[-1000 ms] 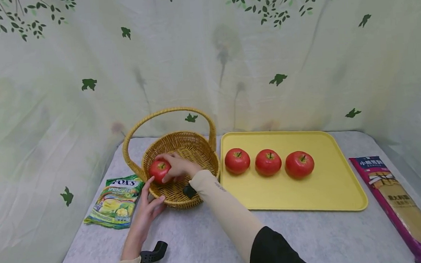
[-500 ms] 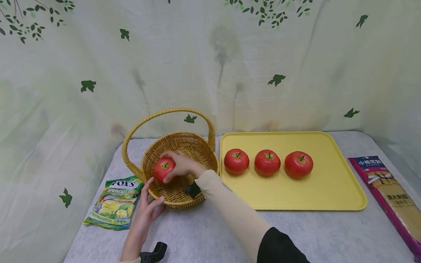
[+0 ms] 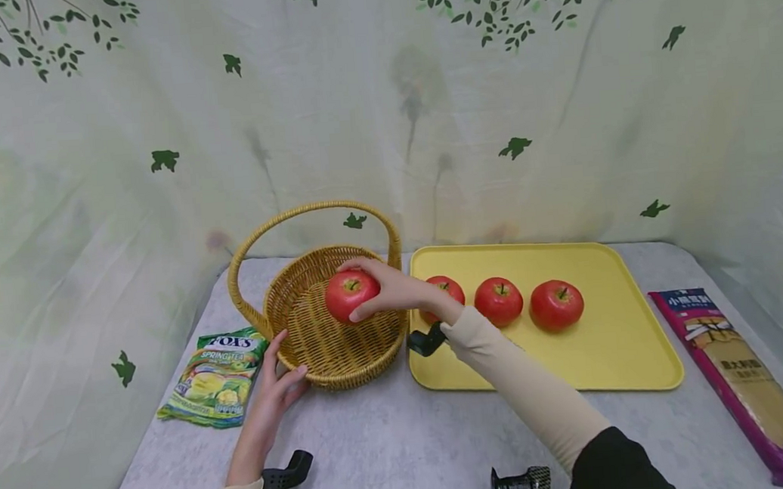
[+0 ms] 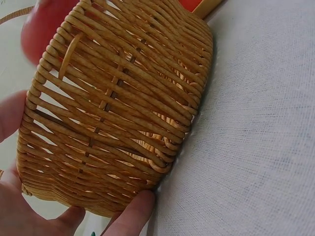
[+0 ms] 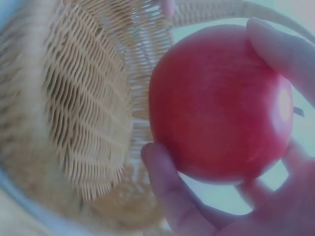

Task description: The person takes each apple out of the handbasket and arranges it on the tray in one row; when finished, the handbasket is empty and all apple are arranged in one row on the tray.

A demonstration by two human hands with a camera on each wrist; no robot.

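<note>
In the head view my right hand (image 3: 394, 286) grips a red apple (image 3: 352, 294) above the right part of a wicker basket (image 3: 346, 373). Fingers and thumb lie on opposite sides of the apple in the right wrist view, with woven cane behind it. My left hand (image 3: 271, 393) holds the basket at its front left rim. The left wrist view has one digit (image 4: 11, 115) at the rim and other fingers (image 4: 130, 216) against the outer wall. No other apple shows inside the basket.
A yellow tray (image 3: 603, 351) to the right bears three red apples (image 3: 557, 306), the leftmost partly behind my right hand. A green candy bag (image 3: 217, 378) lies left of the basket. A long noodle packet (image 3: 749, 378) lies at the far right. The basket's handle (image 3: 314, 207) arches above it.
My right hand has lifted the apple from the basket's left inside and carried it up and to the right. The left hand and basket have stayed in place.
</note>
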